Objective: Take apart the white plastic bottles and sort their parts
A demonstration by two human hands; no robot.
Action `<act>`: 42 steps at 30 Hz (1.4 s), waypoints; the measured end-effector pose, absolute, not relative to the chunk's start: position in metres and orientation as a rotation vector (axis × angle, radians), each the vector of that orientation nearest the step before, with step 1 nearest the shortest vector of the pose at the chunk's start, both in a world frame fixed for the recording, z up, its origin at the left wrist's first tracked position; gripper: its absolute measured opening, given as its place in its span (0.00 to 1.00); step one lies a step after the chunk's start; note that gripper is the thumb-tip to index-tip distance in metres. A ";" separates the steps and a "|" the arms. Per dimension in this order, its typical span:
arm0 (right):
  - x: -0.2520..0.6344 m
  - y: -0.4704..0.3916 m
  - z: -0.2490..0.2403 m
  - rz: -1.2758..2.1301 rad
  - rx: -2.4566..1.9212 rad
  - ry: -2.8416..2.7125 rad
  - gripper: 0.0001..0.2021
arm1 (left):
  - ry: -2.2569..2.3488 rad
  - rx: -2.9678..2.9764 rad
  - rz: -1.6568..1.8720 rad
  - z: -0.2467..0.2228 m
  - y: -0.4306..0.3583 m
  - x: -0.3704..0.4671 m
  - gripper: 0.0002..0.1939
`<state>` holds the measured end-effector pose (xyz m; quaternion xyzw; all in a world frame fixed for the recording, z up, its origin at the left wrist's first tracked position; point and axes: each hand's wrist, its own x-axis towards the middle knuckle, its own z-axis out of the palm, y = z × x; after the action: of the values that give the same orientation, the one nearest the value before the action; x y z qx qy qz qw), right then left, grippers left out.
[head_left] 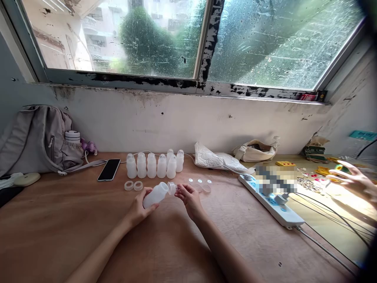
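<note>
— What is worn here?
— The left forearm (107, 247) and the right forearm (222, 245) are bare and slim, down to the frame's lower edge.
— And at the middle of the frame?
— The left hand (141, 207) and the right hand (192, 202), bare too. Their fingers (185, 191) seem slender, though they are small in view.

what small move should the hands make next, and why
Probably press the clear piece squarely to the end of the bottle: the left hand holds the bottle tilted, and the right hand has the piece close to that end. Whether they touch is unclear.

No readable lettering anywhere.
</note>
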<state>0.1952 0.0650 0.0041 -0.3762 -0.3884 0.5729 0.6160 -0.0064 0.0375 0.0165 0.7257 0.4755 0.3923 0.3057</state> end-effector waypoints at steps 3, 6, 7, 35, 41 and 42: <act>0.191 0.061 0.006 1.355 -0.848 -0.916 0.11 | 1.294 1.948 1.036 0.022 0.033 -0.012 0.16; 0.189 0.059 0.006 1.374 -0.853 -0.949 0.10 | 1.303 1.904 1.038 0.020 0.033 -0.016 0.19; 0.188 0.059 0.005 1.371 -0.862 -0.965 0.10 | 1.311 1.882 1.038 0.019 0.034 -0.017 0.20; 0.194 0.060 0.006 1.320 -1.003 -1.236 0.12 | 1.289 1.770 0.947 0.015 0.039 -0.027 0.18; 0.192 0.059 0.003 1.130 -1.112 -1.404 0.17 | 1.244 1.767 0.896 0.018 0.036 -0.026 0.18; 0.191 0.059 0.002 1.113 -1.128 -1.422 0.19 | 1.228 1.762 0.887 0.018 0.036 -0.025 0.18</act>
<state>0.1914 0.0588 0.0024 -0.4635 -0.5843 0.4571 0.4847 -0.0252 0.0360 0.0177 0.6957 0.4850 0.3502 0.3978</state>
